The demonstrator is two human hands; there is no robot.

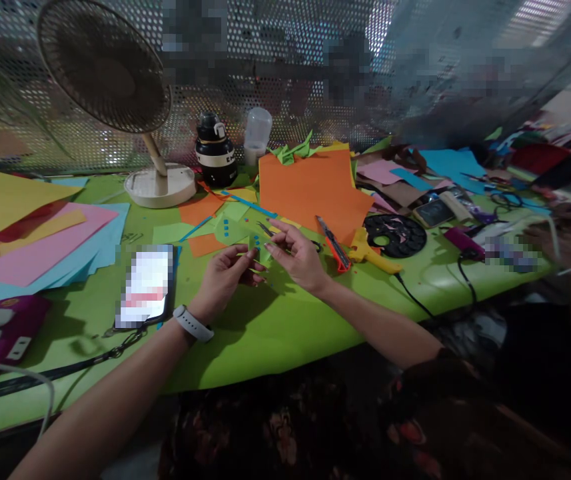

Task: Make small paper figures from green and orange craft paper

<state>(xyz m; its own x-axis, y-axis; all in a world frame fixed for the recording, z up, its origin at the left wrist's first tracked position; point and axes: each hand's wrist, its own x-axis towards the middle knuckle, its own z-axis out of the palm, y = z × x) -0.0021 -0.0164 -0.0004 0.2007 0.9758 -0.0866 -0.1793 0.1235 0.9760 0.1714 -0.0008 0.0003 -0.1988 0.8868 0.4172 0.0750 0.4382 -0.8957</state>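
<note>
Left hand: we pinch a small green paper piece, seemingly to keep its blue bits exposed. Right hand: fingers half-bent, just beside it; whether we grip the tweezers, we cannot tell. Right of it: cutter, presumably within easy reach. Left: phone, face-up, likely for viewing.

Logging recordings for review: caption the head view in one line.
Over a green table, the left hand pinches green paper bearing blue bits; right hand close by, orange paper beyond.
</note>
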